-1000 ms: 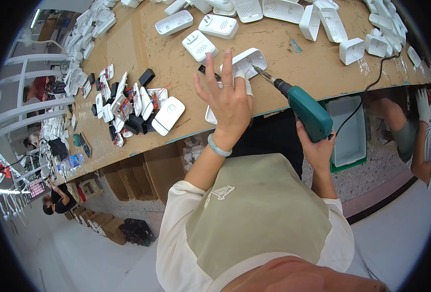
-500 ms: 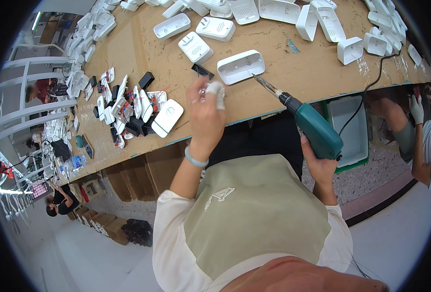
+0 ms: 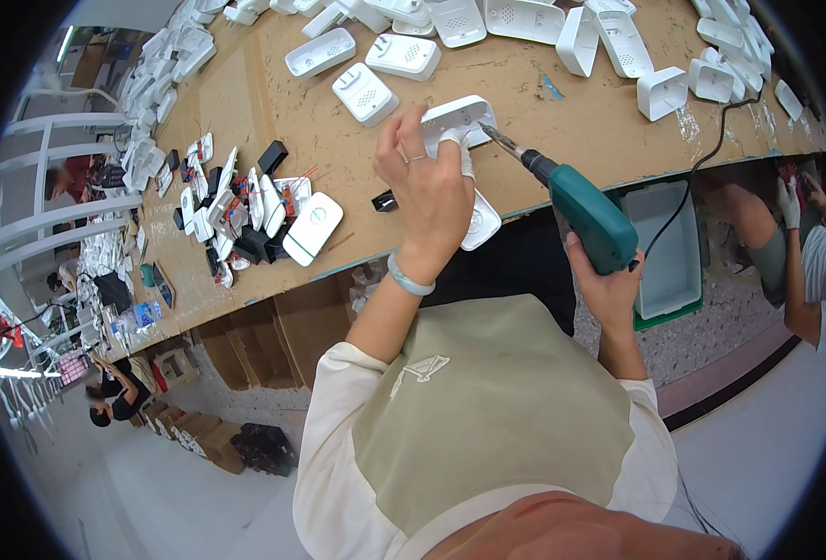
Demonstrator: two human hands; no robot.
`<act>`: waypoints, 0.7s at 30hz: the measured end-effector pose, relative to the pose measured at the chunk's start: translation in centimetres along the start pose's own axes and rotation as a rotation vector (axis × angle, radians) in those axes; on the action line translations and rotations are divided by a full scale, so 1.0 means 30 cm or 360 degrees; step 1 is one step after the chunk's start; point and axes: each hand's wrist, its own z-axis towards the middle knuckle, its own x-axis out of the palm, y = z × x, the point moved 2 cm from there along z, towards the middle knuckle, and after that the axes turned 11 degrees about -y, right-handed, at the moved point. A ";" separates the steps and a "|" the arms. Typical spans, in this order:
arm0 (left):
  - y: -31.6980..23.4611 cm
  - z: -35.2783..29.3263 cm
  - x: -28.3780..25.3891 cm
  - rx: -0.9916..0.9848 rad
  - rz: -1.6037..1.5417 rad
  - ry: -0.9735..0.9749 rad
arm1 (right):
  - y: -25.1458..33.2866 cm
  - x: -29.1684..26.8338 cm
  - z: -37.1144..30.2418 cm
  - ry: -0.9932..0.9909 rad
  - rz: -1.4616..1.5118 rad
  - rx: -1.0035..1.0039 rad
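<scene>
My left hand [image 3: 429, 191] rests its fingers on a white plastic housing [image 3: 458, 119] lying on the brown workbench [image 3: 562, 121]; one fingertip is wrapped in white tape. My right hand [image 3: 607, 285] grips a teal electric screwdriver [image 3: 583, 213] by its handle. The bit points up-left, with its tip at the right edge of the housing. A second white housing [image 3: 480, 222] lies near the bench's front edge, partly under my left hand.
Many white housings [image 3: 403, 56] cover the far bench. A pile of white covers and black parts [image 3: 245, 215] sits at the left. A white bin [image 3: 666, 245] stands below the bench. Another person [image 3: 800, 252] in a glove works at the right.
My left hand was raised open, then closed and dropped near the bench edge, and now holds down the white housing. The screwdriver has moved up-left so its bit meets that housing.
</scene>
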 end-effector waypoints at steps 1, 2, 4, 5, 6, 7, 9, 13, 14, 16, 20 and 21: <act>0.007 0.006 0.009 0.0005 -0.0006 0.0008 | -0.003 0.008 0.004 -0.0007 -0.0004 0.0008; 0.010 0.014 0.015 0.0039 0.0031 0.0019 | -0.008 0.017 0.005 0.0021 0.0003 0.0042; 0.017 0.025 0.023 0.0064 0.0068 0.0037 | -0.014 0.027 0.008 0.0056 0.0005 0.0080; 0.022 0.027 0.029 0.0061 0.0062 0.0075 | -0.017 0.032 0.007 0.0069 -0.0023 0.0112; 0.026 0.029 0.033 0.0058 0.0058 0.0110 | -0.021 0.038 0.009 0.0084 -0.0048 0.0140; 0.026 0.029 0.035 0.0054 0.0059 0.0113 | -0.021 0.042 0.014 0.0088 -0.0049 0.0143; 0.026 0.027 0.041 0.0004 0.0047 0.0133 | -0.017 0.049 0.025 0.0120 -0.0082 0.0108; 0.024 0.029 0.044 -0.0016 0.0065 0.0142 | -0.021 0.060 0.030 0.0139 -0.0077 0.0102; 0.022 0.031 0.043 -0.0022 0.0061 0.0149 | -0.021 0.061 0.031 0.0137 -0.0080 0.0095; 0.022 0.031 0.043 -0.0027 0.0054 0.0156 | -0.021 0.061 0.030 0.0134 -0.0086 0.0089; 0.023 0.028 0.045 -0.0032 0.0049 0.0150 | -0.018 0.056 0.029 0.0138 -0.0090 0.0108; 0.022 0.029 0.046 -0.0036 0.0042 0.0155 | -0.018 0.055 0.031 0.0141 -0.0092 0.0110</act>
